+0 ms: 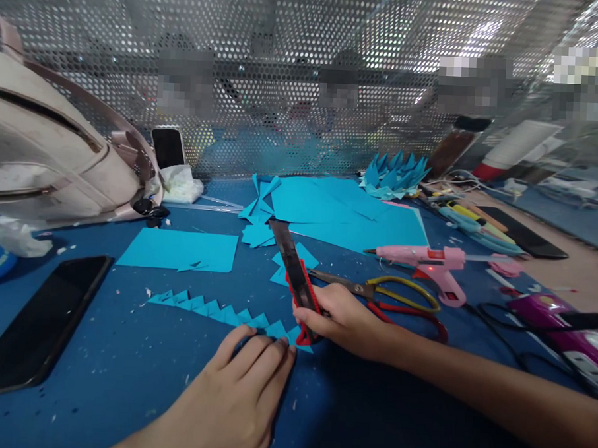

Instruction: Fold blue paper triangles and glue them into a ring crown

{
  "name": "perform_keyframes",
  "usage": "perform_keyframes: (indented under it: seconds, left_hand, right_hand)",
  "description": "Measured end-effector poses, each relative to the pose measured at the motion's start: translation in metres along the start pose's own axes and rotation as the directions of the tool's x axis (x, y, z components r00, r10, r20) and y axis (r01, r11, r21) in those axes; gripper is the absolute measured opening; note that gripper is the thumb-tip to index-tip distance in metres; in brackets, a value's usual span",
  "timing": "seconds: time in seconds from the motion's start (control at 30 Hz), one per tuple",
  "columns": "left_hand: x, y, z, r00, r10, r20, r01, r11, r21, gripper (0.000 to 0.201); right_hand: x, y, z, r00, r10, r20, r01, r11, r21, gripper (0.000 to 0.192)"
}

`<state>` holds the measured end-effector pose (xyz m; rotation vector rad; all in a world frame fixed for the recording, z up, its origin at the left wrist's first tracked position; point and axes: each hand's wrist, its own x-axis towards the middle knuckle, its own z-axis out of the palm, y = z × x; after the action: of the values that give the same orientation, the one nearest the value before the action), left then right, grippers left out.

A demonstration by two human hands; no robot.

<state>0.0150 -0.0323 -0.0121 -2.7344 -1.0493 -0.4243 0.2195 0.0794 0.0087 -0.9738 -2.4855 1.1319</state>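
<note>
My right hand (pixel 347 318) is closed around a red and black utility knife (pixel 299 280). The knife slants up and away to the left, its lower red end beside the right end of a strip of folded blue paper triangles (pixel 216 311). Bent fingers of my left hand (pixel 250 380) press that right end of the strip against the table; the left thumb is hidden. Just beyond the knife lie scissors (pixel 370 290) with yellow and red handles and small blue paper pieces (pixel 305 256).
A pink glue gun (pixel 429 256) and a purple power strip (pixel 547 314) with black cable lie right. Blue sheets (pixel 324 199) and a spiky folded-paper piece (pixel 395 174) lie behind. At left are a black phone (pixel 44 325), a cut blue sheet (pixel 179 248) and a pale backpack (pixel 45 140).
</note>
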Motion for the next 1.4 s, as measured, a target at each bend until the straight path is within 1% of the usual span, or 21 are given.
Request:
perform_keyframes:
  seconds: [0.1,0.23,0.33,0.47,0.73,1.13,1.27,1.4]
  left_hand:
    - [-0.0003,-0.0005,0.0007,1.0,0.003,-0.006,-0.003,1.0,0.006,0.043]
    - [-0.0017,-0.0006,0.0023,1.0,0.006,0.001,-0.006,1.0,0.029,0.044]
    - [-0.0024,0.0001,0.0027,1.0,-0.001,0.004,0.001,1.0,0.024,0.043]
    - [-0.0021,0.0004,0.0026,1.0,-0.013,-0.008,0.013,1.0,0.009,0.041]
    - [-0.0023,0.0001,0.0023,1.0,0.002,0.004,-0.002,1.0,0.013,0.044]
    - [-0.0004,-0.001,0.003,0.999,-0.011,-0.036,0.01,1.0,-0.019,0.041]
    - [-0.0008,-0.0003,0.0024,1.0,-0.012,-0.021,0.012,1.0,-0.016,0.041]
    - [-0.0017,0.0,0.0025,1.0,-0.007,-0.015,0.007,1.0,-0.007,0.043]
  right_hand:
    - [0.0001,-0.0006,0.0002,1.0,-0.009,0.002,0.009,0.999,-0.036,0.029]
    - [0.0008,0.0019,0.0007,1.0,-0.016,-0.001,0.016,0.999,0.03,0.03]
    - [0.0012,0.0023,0.0012,1.0,0.004,-0.016,-0.003,0.998,0.061,0.03]
    - [0.0007,0.0007,0.0019,0.999,0.029,-0.016,-0.028,0.999,0.046,0.031]
    - [0.0002,0.0007,0.0009,1.0,0.009,-0.026,-0.008,1.0,0.028,0.032]
    - [0.0,0.0025,0.0026,1.0,-0.006,-0.027,0.007,0.999,0.037,0.032]
    - [0.0001,0.0017,0.0023,0.999,-0.006,-0.051,0.008,0.999,0.038,0.03]
    - [-0.0002,0.0018,0.0019,1.0,-0.008,-0.028,0.009,1.0,0.019,0.032]
